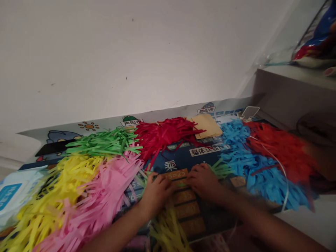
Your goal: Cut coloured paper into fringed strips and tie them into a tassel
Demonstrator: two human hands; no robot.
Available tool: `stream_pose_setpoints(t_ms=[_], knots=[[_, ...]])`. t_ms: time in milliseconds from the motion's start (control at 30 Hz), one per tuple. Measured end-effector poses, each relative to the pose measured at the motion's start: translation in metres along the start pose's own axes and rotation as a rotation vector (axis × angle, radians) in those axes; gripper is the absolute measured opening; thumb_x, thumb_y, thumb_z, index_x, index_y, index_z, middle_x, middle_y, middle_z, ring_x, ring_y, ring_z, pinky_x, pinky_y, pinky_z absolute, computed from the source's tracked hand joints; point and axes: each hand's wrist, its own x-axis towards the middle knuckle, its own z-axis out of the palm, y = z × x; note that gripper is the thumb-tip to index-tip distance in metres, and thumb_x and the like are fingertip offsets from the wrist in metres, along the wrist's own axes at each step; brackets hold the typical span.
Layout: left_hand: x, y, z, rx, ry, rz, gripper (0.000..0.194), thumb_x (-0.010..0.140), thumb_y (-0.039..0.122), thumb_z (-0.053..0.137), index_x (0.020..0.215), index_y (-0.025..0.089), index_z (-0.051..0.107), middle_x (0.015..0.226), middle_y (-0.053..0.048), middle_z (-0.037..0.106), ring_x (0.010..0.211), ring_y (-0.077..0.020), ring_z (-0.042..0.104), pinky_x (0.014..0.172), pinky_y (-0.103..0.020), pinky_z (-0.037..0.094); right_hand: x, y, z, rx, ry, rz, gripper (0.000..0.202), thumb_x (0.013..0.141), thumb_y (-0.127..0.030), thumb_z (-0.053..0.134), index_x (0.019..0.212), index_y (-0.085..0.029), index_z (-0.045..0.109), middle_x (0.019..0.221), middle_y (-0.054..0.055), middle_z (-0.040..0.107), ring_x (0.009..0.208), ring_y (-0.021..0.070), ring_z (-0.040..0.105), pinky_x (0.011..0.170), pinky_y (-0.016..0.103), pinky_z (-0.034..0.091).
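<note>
My left hand (157, 192) and my right hand (204, 182) are side by side low over the printed mat, a small gap between them. The fingers of both are curled. A bundle of light green paper strips (221, 169) fans out past my right hand, and more pale green strips show at the outer side of my left hand. The bundle's middle is mostly hidden by the fingers. Yellow-green strips (170, 231) lie below my left hand. The forearms and fingers are slightly blurred.
Around the mat (181, 159) lie piles of pink (105, 196), yellow (60, 189), green (105, 141), dark red (165, 133), blue (262, 171) and orange-red strips (283, 150). Tan paper sheets (207, 126) lie at the back. A white cable (278, 161) crosses the right piles. A white package (18, 196) is left.
</note>
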Motion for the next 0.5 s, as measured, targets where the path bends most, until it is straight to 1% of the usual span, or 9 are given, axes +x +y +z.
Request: stream_pose_setpoints(t_ms=[67, 133, 200, 267, 300, 333, 400, 467, 500], knots=[[0.002, 0.002, 0.003, 0.001, 0.003, 0.121, 0.02, 0.088, 0.02, 0.062, 0.105, 0.03, 0.064, 0.092, 0.0, 0.068, 0.091, -0.021, 0.055, 0.094, -0.048, 0.031, -0.003, -0.002, 0.004, -0.119, 0.022, -0.151, 0.011, 0.089, -0.019, 0.059, 0.085, -0.025, 0.067, 0.085, 0.0, 0.069, 0.093, 0.0214, 0.052, 0.084, 0.042, 0.029], [0.007, 0.005, 0.007, 0.001, 0.014, 0.137, 0.014, 0.089, 0.019, 0.059, 0.099, 0.027, 0.066, 0.086, 0.001, 0.067, 0.088, -0.0199, 0.056, 0.096, -0.047, 0.031, -0.003, -0.002, 0.011, -0.189, 0.032, -0.229, 0.013, 0.092, -0.018, 0.055, 0.086, -0.022, 0.066, 0.084, 0.002, 0.068, 0.092, 0.0212, 0.052, 0.085, 0.043, 0.029], [0.015, 0.009, 0.01, 0.012, 0.036, 0.107, 0.015, 0.089, 0.015, 0.055, 0.089, 0.024, 0.068, 0.079, 0.001, 0.066, 0.085, -0.0191, 0.057, 0.098, -0.046, 0.031, -0.001, -0.003, 0.019, -0.194, 0.042, -0.234, 0.013, 0.092, -0.016, 0.055, 0.086, -0.019, 0.066, 0.084, 0.003, 0.068, 0.089, 0.0202, 0.053, 0.084, 0.041, 0.03], [0.022, 0.012, 0.011, 0.026, 0.068, 0.09, 0.021, 0.089, 0.012, 0.052, 0.081, 0.023, 0.068, 0.072, 0.001, 0.065, 0.081, -0.0181, 0.058, 0.099, -0.045, 0.032, 0.003, -0.005, 0.023, -0.169, 0.07, -0.189, 0.013, 0.089, -0.015, 0.057, 0.08, -0.018, 0.066, 0.082, 0.003, 0.068, 0.085, 0.019, 0.053, 0.081, 0.039, 0.031], [0.024, 0.013, 0.01, 0.032, 0.088, 0.092, 0.023, 0.089, 0.01, 0.052, 0.079, 0.023, 0.068, 0.071, 0.001, 0.065, 0.078, -0.0175, 0.058, 0.1, -0.045, 0.032, 0.005, -0.007, 0.021, -0.163, 0.083, -0.162, 0.013, 0.088, -0.016, 0.058, 0.077, -0.018, 0.066, 0.081, 0.003, 0.068, 0.084, 0.0188, 0.054, 0.08, 0.038, 0.032], [0.025, 0.013, 0.006, 0.038, 0.104, 0.095, 0.024, 0.089, 0.01, 0.052, 0.078, 0.023, 0.068, 0.07, 0.002, 0.065, 0.077, -0.017, 0.059, 0.1, -0.046, 0.032, 0.005, -0.012, 0.018, -0.172, 0.094, -0.146, 0.014, 0.087, -0.017, 0.06, 0.075, -0.018, 0.066, 0.08, 0.003, 0.068, 0.083, 0.0186, 0.054, 0.078, 0.037, 0.032], [0.021, 0.015, -0.007, 0.036, 0.158, 0.117, 0.025, 0.09, 0.01, 0.05, 0.081, 0.024, 0.068, 0.072, 0.003, 0.068, 0.074, -0.016, 0.06, 0.103, -0.047, 0.03, 0.003, -0.024, 0.002, -0.135, 0.128, -0.092, 0.011, 0.086, -0.021, 0.062, 0.076, -0.02, 0.067, 0.08, 0.002, 0.069, 0.081, 0.0184, 0.055, 0.076, 0.036, 0.033], [0.011, 0.02, -0.029, 0.008, 0.246, 0.162, 0.024, 0.093, 0.012, 0.047, 0.091, 0.025, 0.067, 0.08, 0.002, 0.071, 0.076, -0.016, 0.061, 0.108, -0.049, 0.026, -0.002, -0.039, -0.022, 0.053, 0.177, 0.024, 0.011, 0.088, -0.025, 0.06, 0.083, -0.024, 0.07, 0.084, 0.001, 0.07, 0.084, 0.0183, 0.056, 0.078, 0.035, 0.034], [0.006, 0.022, -0.041, -0.014, 0.297, 0.202, 0.025, 0.095, 0.014, 0.044, 0.1, 0.025, 0.066, 0.088, 0.001, 0.073, 0.082, -0.0168, 0.062, 0.11, -0.05, 0.024, -0.004, -0.047, -0.035, 0.217, 0.182, 0.09, 0.014, 0.09, -0.027, 0.058, 0.087, -0.026, 0.071, 0.087, 0.0, 0.071, 0.086, 0.0182, 0.057, 0.08, 0.034, 0.035]])
